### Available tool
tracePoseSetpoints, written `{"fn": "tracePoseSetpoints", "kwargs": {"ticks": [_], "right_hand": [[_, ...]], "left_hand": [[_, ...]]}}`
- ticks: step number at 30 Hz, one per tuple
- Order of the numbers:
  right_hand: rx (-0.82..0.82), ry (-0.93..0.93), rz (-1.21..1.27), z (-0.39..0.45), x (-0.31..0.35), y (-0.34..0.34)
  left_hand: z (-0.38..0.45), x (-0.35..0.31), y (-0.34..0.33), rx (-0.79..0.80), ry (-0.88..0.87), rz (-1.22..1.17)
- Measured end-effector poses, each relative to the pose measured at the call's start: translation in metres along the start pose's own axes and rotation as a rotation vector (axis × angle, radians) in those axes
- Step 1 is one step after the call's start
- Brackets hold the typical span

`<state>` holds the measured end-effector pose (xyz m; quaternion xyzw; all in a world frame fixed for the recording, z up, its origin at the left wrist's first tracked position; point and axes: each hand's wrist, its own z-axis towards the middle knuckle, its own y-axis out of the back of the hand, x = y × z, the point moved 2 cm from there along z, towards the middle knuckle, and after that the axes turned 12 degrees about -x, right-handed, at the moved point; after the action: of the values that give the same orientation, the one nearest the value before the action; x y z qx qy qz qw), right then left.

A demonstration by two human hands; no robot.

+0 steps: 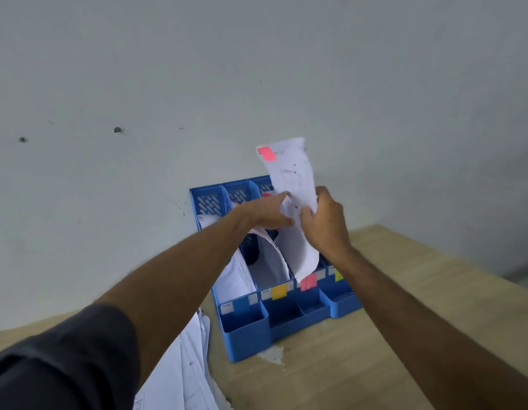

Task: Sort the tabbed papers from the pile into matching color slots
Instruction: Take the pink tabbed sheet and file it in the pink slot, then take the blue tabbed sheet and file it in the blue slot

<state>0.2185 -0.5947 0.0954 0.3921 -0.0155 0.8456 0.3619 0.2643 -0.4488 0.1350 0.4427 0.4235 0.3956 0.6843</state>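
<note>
While both hands grip one sheet, a pink-tabbed paper stands over the blue file organizer

From the head view, the right hand pinches the paper's lower right edge with fingers curled tight, and the left hand holds its left edge, fingers closed on the sheet, a fingertip stretched along it. The paper rises nearly upright, its pink tab at the top left corner, above the slot marked by a pink label. Beside that lie a yellow label, a blue label and a green label. White sheets already curve out of three slots. The pile of papers rests on the wooden table just left of the organizer, under the left forearm
</note>
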Motion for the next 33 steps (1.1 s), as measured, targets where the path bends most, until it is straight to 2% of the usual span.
{"fn": "tracePoseSetpoints", "kwargs": {"ticks": [6, 8, 13, 15, 17, 21, 23, 27, 31, 33], "right_hand": [[0.121, 0.019, -0.280, -0.013, -0.029, -0.015], [0.161, 0.020, -0.362, -0.015, -0.037, -0.018], [0.051, 0.083, -0.287, -0.021, -0.045, -0.031], [0.125, 0.049, -0.328, -0.025, -0.048, -0.035], [0.210, 0.022, -0.394, -0.030, -0.053, -0.035], [0.114, 0.019, -0.322, -0.032, -0.058, -0.030], [0.102, 0.008, -0.320, -0.031, -0.057, -0.026], [0.008, 0.000, -0.187, -0.032, -0.047, -0.014], [-0.020, 0.140, -0.051, -0.046, -0.019, -0.018], [0.009, 0.216, 0.039, -0.058, 0.001, -0.023]], "left_hand": [[0.007, 0.021, 0.015, -0.331, 0.141, -0.148], [0.010, 0.027, 0.019, -0.367, 0.143, -0.182], [0.007, 0.019, 0.016, -0.388, -0.024, -0.246], [0.006, 0.014, 0.015, -0.437, -0.070, -0.177], [0.004, 0.011, 0.013, -0.424, -0.091, -0.064], [0.005, 0.017, 0.003, -0.183, -0.078, 0.058], [0.004, 0.020, -0.001, -0.141, -0.077, 0.056], [0.000, 0.023, 0.002, -0.177, -0.056, 0.054], [-0.019, 0.032, 0.014, -0.223, -0.074, -0.011], [-0.039, 0.040, 0.021, -0.301, -0.116, -0.073]]}}
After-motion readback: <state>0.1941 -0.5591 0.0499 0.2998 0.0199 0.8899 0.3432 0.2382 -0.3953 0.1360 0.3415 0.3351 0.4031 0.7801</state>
